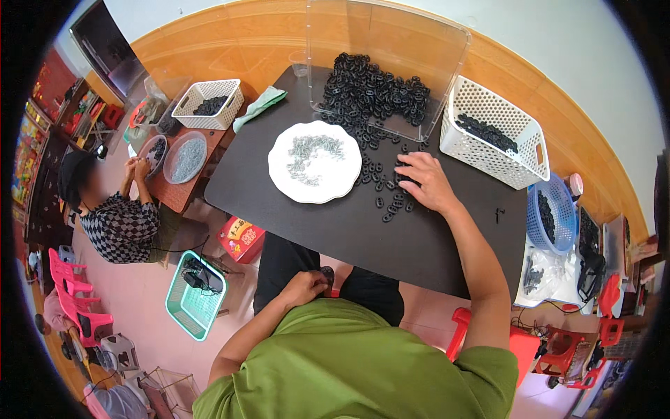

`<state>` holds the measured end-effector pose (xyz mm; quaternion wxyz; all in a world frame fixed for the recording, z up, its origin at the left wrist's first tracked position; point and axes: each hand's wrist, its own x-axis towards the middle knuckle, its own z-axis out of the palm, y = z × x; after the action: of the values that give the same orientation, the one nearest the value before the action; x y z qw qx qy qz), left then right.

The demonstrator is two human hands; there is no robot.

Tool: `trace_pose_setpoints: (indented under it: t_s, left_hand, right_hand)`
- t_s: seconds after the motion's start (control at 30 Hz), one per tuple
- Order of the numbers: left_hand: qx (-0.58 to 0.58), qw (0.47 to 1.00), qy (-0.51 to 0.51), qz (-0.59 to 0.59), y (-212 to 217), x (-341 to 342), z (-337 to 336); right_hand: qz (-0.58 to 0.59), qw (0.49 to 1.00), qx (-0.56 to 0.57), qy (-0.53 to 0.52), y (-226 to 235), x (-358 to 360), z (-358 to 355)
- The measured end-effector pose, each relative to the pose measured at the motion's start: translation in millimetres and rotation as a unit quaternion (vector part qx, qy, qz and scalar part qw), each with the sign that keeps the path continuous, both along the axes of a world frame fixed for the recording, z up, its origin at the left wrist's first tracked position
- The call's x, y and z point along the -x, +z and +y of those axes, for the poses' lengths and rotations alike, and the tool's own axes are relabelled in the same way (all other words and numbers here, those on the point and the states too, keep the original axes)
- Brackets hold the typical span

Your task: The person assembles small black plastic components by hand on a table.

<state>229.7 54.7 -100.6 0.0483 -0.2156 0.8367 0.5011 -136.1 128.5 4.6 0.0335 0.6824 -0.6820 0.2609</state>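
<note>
Lying right of the scalloped white plate (329,188), black two-holed pieces (380,202) are partly covered by the right hand (426,180), grip spread; bodyward of the plate, the left hand (306,288) is lowered, its grip indiscernible.

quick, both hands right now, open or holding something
Left hand: fingers curled, resting near black trousers; any hold cannot be told.
Right hand: open, fingers spread over small black two-holed oval pieces.
</note>
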Motion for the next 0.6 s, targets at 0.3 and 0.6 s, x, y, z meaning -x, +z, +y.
trace_pose_setpoints:
  t_s: [0.3,0.6]
  left_hand:
    - [-0.031,0.996,-0.062,0.048,-31.9,8.7,-6.8]
    - [-0.058,0.995,-0.052,0.07,-47.1,3.3,-14.2]
  right_hand:
    - [-0.051,0.979,0.114,-0.158,-5.5,-15.1,50.1]
    - [0.024,0.939,0.174,-0.294,-8.9,-74.3,92.8]
